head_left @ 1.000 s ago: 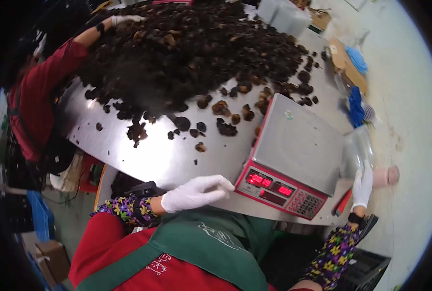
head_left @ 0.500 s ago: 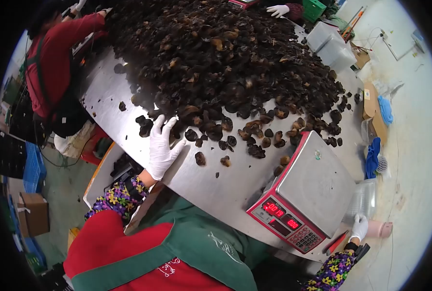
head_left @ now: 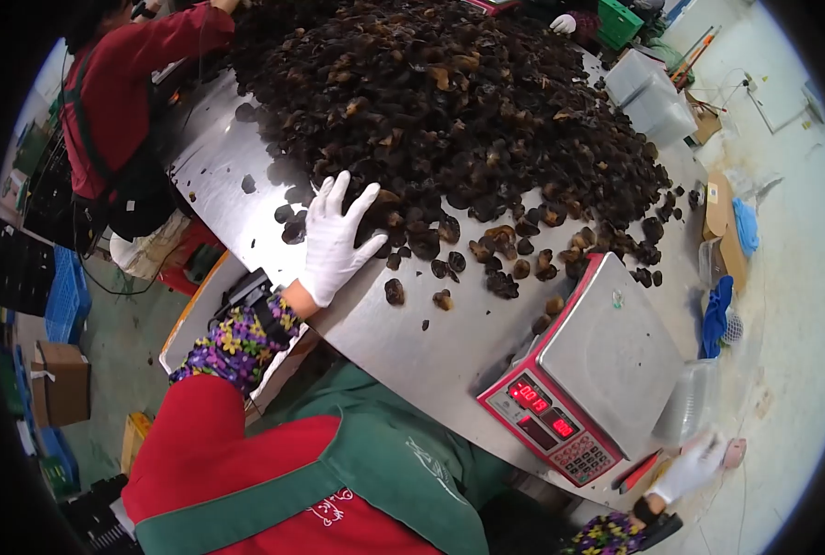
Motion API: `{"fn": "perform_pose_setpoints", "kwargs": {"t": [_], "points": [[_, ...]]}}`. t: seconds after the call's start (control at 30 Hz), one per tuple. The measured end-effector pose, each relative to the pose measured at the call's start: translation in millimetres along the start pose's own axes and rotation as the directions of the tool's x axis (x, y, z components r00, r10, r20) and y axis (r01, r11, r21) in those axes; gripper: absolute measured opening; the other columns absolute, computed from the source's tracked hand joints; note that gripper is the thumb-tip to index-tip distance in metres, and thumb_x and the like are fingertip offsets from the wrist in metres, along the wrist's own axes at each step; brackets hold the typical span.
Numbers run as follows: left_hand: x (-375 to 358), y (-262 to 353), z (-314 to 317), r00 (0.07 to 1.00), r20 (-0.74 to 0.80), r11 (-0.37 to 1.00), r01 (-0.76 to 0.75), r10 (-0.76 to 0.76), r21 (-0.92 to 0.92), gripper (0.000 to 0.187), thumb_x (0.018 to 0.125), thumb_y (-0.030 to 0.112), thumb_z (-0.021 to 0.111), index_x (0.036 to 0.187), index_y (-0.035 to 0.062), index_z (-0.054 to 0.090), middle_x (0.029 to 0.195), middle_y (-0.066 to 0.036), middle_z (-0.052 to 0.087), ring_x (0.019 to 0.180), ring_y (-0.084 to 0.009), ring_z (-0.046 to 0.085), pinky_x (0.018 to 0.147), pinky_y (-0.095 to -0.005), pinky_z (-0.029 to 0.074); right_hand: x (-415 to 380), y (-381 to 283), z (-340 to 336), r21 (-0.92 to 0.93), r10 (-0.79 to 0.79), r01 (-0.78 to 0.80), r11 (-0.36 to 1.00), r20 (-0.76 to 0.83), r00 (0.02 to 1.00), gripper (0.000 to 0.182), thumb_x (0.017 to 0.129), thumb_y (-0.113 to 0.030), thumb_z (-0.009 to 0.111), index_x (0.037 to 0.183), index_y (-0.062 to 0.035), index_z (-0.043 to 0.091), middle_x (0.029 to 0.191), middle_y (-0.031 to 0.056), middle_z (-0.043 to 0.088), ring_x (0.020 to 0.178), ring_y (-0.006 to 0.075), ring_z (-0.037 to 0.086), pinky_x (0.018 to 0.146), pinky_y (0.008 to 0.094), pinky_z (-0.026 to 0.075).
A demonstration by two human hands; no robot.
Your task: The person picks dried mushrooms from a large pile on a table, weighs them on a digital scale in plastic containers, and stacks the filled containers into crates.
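My left hand (head_left: 334,248), in a white glove, reaches over the metal table with its fingers spread. Its fingertips are at the near edge of a big heap of dark brown wood ear mushrooms (head_left: 449,120); nothing shows in its grasp. Loose wood ears lie around it. My right hand (head_left: 692,470), also gloved in white, is smeared by motion at the lower right. It is just below a stack of clear plastic containers (head_left: 690,402) and beside a pink object (head_left: 735,452); its fingers cannot be made out. Between my hands stands a red-framed scale (head_left: 607,342), its plate bare and its display lit.
A red-handled tool (head_left: 638,470) lies beside the scale. Clear plastic tubs (head_left: 648,97), a cardboard box (head_left: 718,217) and blue cloth (head_left: 717,316) are at the right. A co-worker in red (head_left: 121,102) stands at the left; another person's gloved hand (head_left: 563,24) is at the far side.
My left hand has moved up and right along the heap's edge. My right hand has dropped lower, away from the containers, and is blurred. The view has shifted slightly.
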State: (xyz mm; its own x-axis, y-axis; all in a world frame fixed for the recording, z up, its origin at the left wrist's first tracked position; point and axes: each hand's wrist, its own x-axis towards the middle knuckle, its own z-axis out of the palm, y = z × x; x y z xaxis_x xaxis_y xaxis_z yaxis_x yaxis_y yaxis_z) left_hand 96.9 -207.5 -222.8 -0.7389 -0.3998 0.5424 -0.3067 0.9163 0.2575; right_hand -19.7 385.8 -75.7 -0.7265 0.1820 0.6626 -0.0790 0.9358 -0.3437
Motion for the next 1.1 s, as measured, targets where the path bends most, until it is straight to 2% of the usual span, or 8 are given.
{"fn": "perform_pose_setpoints", "kwargs": {"t": [0.13, 0.17, 0.4, 0.6, 0.87, 0.9, 0.93, 1.1], "points": [[21, 0, 18, 0.97, 0.206, 0.98, -0.096, 0.132, -0.177, 0.05, 0.08, 0.023, 0.077, 0.128, 0.0176, 0.064, 0.129, -0.01, 0.059, 0.114, -0.0317, 0.058, 0.092, -0.0437, 0.051, -73, -87, 2, 0.074, -0.413, 0.406, 0.911, 0.155, 0.897, 0.006, 0.096, -0.012, 0.064, 0.101, -0.0095, 0.066, 0.096, 0.0058, 0.062, 0.093, 0.0258, 0.06, 0.114, 0.0563, 0.034], [22, 4, 16, 0.973, 0.089, 0.956, -0.19, 0.214, -0.224, 0.038, 0.08, 0.02, 0.076, 0.117, 0.0153, 0.068, 0.111, -0.005, 0.063, 0.1, -0.0282, 0.062, 0.082, -0.0406, 0.053, -89, -97, 8, 0.045, -0.519, 0.519, 0.854, 0.152, 0.841, 0.006, 0.096, -0.015, 0.066, 0.1, -0.0116, 0.066, 0.094, 0.003, 0.061, 0.092, 0.0239, 0.06, 0.117, 0.06, 0.03], [-32, 22, -27, 0.933, 0.057, 0.924, -0.342, 0.356, -0.171, 0.042, 0.071, 0.021, 0.082, 0.111, 0.0161, 0.07, 0.112, -0.004, 0.064, 0.109, -0.0282, 0.06, 0.088, -0.0437, 0.049, -159, -120, 14, -0.03, -0.515, 0.546, 0.837, 0.291, 0.806, 0.023, 0.094, -0.024, 0.068, 0.115, -0.0157, 0.063, 0.108, 0.0017, 0.062, 0.107, 0.0247, 0.059, 0.118, 0.0625, 0.025], [-56, 6, -31, 0.98, 0.1, 0.95, -0.141, 0.175, -0.278, 0.048, 0.07, 0.014, 0.08, 0.116, 0.0125, 0.069, 0.124, -0.013, 0.061, 0.116, -0.037, 0.057, 0.097, -0.049, 0.047, -161, -141, -2, 0.028, -0.51, 0.523, 0.852, 0.275, 0.815, 0.036, 0.098, -0.027, 0.059, 0.13, -0.0114, 0.06, 0.124, 0.0064, 0.059, 0.122, 0.0314, 0.054, 0.119, 0.0623, 0.022], [-38, 26, -38, 0.9, 0.269, 0.915, -0.256, 0.343, -0.313, 0.061, 0.073, 0.041, 0.082, 0.128, 0.0198, 0.067, 0.134, -0.017, 0.056, 0.126, -0.0384, 0.052, 0.102, -0.0516, 0.044, -158, -163, 6, 0.11, -0.466, 0.453, 0.885, 0.216, 0.858, 0.027, 0.097, -0.019, 0.06, 0.122, -0.0087, 0.067, 0.125, 0.0083, 0.062, 0.122, 0.0302, 0.055, 0.118, 0.0534, 0.023], [-38, 30, -34, 0.883, 0.31, 0.919, -0.264, 0.353, -0.292, 0.063, 0.074, 0.049, 0.081, 0.129, 0.022, 0.066, 0.137, -0.016, 0.055, 0.127, -0.0373, 0.051, 0.101, -0.0536, 0.043, -158, -164, 8, 0.122, -0.475, 0.459, 0.88, 0.212, 0.854, 0.027, 0.097, -0.019, 0.06, 0.122, -0.0087, 0.067, 0.125, 0.0083, 0.062, 0.122, 0.0302, 0.055, 0.118, 0.0534, 0.023], [-39, 30, -25, 0.88, 0.272, 0.915, -0.336, 0.389, -0.222, 0.06, 0.075, 0.046, 0.08, 0.129, 0.0235, 0.064, 0.131, -0.012, 0.056, 0.115, -0.0355, 0.057, 0.086, -0.0471, 0.051, -158, -164, 9, 0.119, -0.461, 0.446, 0.887, 0.218, 0.86, 0.026, 0.097, -0.017, 0.06, 0.12, -0.0086, 0.067, 0.124, 0.008, 0.063, 0.121, 0.0299, 0.056, 0.118, 0.0532, 0.023], [-44, 16, -4, 0.876, 0.256, 0.899, -0.338, 0.409, -0.28, 0.041, 0.077, 0.021, 0.078, 0.117, 0.0215, 0.069, 0.106, -0.004, 0.062, 0.088, -0.0249, 0.062, 0.068, -0.0367, 0.053, -159, -159, 7, 0.101, -0.423, 0.411, 0.906, 0.23, 0.877, 0.021, 0.096, -0.015, 0.06, 0.115, -0.0101, 0.068, 0.119, 0.0051, 0.063, 0.12, 0.0298, 0.055, 0.119, 0.0573, 0.021]]}}
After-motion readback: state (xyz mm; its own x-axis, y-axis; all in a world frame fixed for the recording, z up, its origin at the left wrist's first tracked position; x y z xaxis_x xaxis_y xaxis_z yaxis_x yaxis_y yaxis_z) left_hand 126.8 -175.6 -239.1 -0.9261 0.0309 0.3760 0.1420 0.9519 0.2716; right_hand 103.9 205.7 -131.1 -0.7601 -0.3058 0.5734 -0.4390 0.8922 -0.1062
